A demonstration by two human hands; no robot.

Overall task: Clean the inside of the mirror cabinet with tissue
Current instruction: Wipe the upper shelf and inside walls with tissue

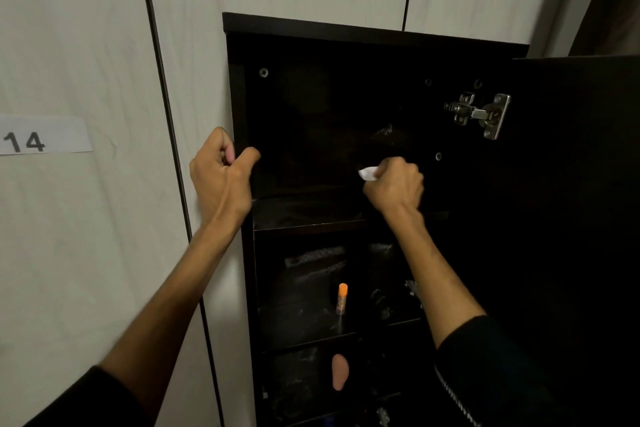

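Left hand (221, 177): grips cabinet (239, 107) side edge, likely steadying.
Right hand (394, 184): fist closed round tissue (367, 173), reaching into top compartment for wiping.

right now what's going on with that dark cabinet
A person is wiping inside an open dark cabinet. The right hand grips a wad of white tissue in the top compartment, just above the first shelf. The left hand holds the cabinet's left edge. The door stands open to the right on a metal hinge. Lower down, an orange-capped tube stands on a shelf.
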